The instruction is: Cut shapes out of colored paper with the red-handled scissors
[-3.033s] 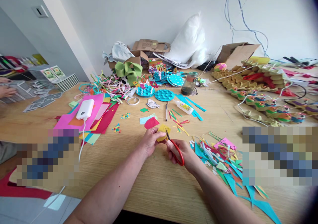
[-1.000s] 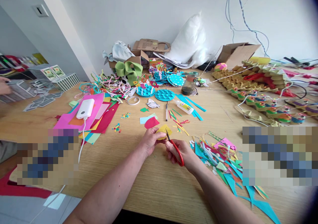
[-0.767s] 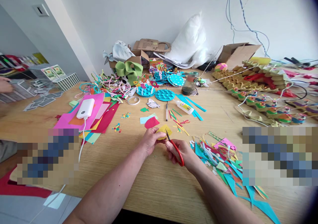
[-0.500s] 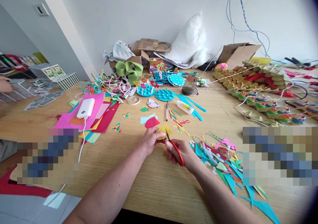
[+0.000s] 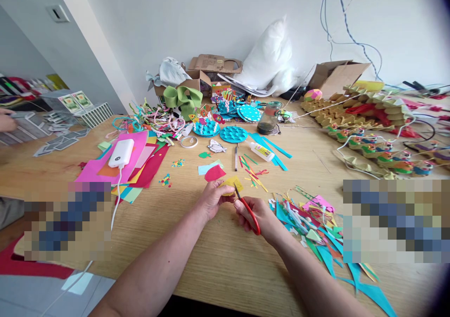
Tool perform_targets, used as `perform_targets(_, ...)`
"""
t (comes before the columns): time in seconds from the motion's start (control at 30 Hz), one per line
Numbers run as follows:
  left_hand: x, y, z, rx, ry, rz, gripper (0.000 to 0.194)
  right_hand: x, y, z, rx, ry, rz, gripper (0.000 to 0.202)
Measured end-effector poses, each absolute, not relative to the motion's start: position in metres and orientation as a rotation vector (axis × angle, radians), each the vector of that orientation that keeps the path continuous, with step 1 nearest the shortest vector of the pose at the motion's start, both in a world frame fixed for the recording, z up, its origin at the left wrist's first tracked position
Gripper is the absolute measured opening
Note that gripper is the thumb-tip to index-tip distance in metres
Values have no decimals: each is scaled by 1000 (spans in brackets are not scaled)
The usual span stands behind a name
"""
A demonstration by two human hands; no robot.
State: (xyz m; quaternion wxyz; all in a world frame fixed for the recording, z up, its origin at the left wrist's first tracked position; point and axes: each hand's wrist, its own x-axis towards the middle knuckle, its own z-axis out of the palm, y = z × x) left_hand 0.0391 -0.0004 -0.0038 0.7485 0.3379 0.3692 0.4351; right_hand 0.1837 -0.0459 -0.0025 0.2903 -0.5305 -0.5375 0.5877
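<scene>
Left hand (image 5: 213,199) pinching the yellow paper (image 5: 232,184) above the tabletop (image 5: 211,260), right hand (image 5: 256,216) gripping red-handled scissors (image 5: 250,213), blades right at that paper! Just beyond lies a red paper piece (image 5: 214,172), a pen (image 5: 236,159) farther back.

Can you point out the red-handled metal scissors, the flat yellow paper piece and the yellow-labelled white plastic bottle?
Red-handled metal scissors (image 5: 249,208): head view, on the red handle.
Flat yellow paper piece (image 5: 230,182): head view, on its upper face.
Yellow-labelled white plastic bottle (image 5: 261,152): head view, on the label.
</scene>
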Motion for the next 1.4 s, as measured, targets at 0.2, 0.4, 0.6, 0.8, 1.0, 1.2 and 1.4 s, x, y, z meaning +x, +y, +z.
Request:
perform_targets(0.2,39,0,-4,739,836,962,18,184,-46,-3,-1431,-1415,1578,44)
perform_targets(0.4,39,1,-7,740,823,986,19,183,-48,0,-1362,-1368,1615,48)
perform_targets(0.6,39,3,-8,647,788,1016,16,182,-49,5,-1340,-1328,1643,52)
perform_targets(0.8,39,2,-6,651,769,991,22,181,-48,6,-1298,-1262,1612,53)
perform_targets(1.0,40,-1,-2,668,777,980,24,182,-48,11,-1286,-1244,1663,50)
perform_targets(1.2,40,1,-5,702,811,1016,23,183,-49,10,-1257,-1210,1720,49)
perform_targets(1.4,40,0,-3,672,812,1027,26,183,-48,8,-1249,-1231,1733,51)
